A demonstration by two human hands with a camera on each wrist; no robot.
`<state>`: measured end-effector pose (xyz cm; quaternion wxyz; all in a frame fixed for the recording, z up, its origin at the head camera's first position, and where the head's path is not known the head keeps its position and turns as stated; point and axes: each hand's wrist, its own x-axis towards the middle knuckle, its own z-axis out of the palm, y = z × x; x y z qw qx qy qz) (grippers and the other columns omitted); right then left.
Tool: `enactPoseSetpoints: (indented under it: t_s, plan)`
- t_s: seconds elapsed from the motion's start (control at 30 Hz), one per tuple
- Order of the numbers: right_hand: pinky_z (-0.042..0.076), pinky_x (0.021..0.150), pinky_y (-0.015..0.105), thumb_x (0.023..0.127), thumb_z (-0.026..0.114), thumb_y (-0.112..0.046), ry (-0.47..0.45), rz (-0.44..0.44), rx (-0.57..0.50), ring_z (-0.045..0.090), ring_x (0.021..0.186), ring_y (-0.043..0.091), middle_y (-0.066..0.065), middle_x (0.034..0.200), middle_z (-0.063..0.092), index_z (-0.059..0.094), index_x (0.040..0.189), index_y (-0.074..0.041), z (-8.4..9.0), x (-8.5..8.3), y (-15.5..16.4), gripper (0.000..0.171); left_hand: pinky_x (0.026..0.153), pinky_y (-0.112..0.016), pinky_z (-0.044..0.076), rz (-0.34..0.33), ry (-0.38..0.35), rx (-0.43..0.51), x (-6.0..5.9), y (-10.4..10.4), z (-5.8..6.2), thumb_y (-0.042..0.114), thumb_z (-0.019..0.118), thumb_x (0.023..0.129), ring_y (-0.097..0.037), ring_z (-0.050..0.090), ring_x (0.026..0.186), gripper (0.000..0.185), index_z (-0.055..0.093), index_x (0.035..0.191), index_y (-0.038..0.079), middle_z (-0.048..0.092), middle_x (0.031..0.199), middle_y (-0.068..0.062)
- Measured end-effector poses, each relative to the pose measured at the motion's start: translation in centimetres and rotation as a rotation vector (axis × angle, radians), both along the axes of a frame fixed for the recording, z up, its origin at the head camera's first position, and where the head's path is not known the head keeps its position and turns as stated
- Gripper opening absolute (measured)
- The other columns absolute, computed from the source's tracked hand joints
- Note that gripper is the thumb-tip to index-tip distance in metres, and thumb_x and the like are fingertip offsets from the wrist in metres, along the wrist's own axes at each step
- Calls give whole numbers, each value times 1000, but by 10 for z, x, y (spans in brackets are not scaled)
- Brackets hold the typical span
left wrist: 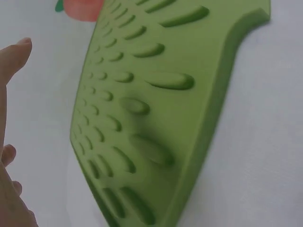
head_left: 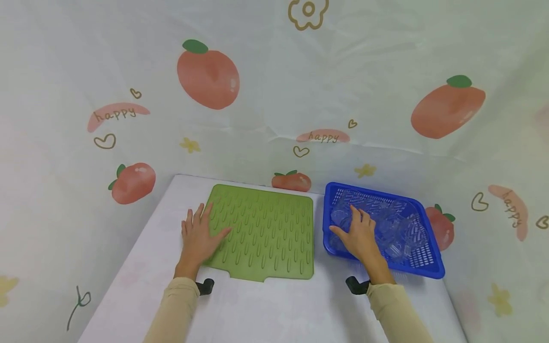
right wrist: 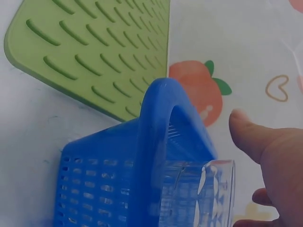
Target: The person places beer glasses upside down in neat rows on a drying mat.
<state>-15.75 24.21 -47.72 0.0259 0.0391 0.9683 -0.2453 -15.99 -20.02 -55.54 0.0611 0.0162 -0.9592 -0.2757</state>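
Note:
A green ridged mat (head_left: 270,233) (left wrist: 156,104) (right wrist: 94,47) lies flat on the white table (head_left: 274,309). My left hand (head_left: 198,237) (left wrist: 12,56) rests flat on the mat's left edge with the fingers straight and spread. To the right of the mat stands a blue perforated basket (head_left: 431,272) (right wrist: 156,109) holding several clear glasses (head_left: 399,233). My right hand (head_left: 359,236) (right wrist: 274,156) reaches into the basket's left part, fingers extended over the glasses. In the right wrist view one clear glass (right wrist: 213,189) sits just by the palm, the thumb held apart from it.
A pale cloth printed with peaches (head_left: 208,76) covers the wall behind and hangs around the table. Bare white tabletop stretches in front of the mat and basket. The basket sits close to the table's right edge.

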Motion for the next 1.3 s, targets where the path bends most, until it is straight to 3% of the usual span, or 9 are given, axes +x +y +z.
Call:
enactPoseSetpoints:
  t_s: [0.4, 0.67, 1.07, 1.3]
  plan:
    - [36, 112, 72, 94, 73, -39, -67, -68, -27, 20, 145, 57, 36, 160, 18, 22, 159, 4, -3, 2, 3, 93, 120, -77, 2, 17, -105, 95, 3, -7, -22, 62, 71, 86, -55, 2, 155, 104, 17, 164, 17, 18, 169, -21]
    - [40, 109, 71, 91, 76, -35, -98, -63, -4, 27, 142, 60, 38, 155, 23, 26, 157, 5, -4, 4, 4, 92, 119, -78, 1, 22, -174, 90, 5, -13, -36, 62, 75, 83, -56, 1, 155, 111, 14, 165, 19, 16, 170, -22]
    - [41, 108, 71, 90, 76, -32, -109, -42, -4, 30, 141, 61, 40, 154, 26, 27, 157, 5, 3, 3, 7, 91, 120, -76, 3, 18, -199, 116, 4, -15, -43, 59, 82, 77, -59, 4, 153, 117, 17, 164, 16, 16, 169, -24]
    - [42, 108, 69, 90, 76, -33, -95, -33, -16, 35, 139, 57, 38, 152, 29, 29, 157, 4, 1, 4, 8, 90, 119, -79, 3, -1, -223, 40, 4, -16, -43, 62, 82, 74, -59, 2, 153, 118, 21, 163, 15, 13, 171, -21]
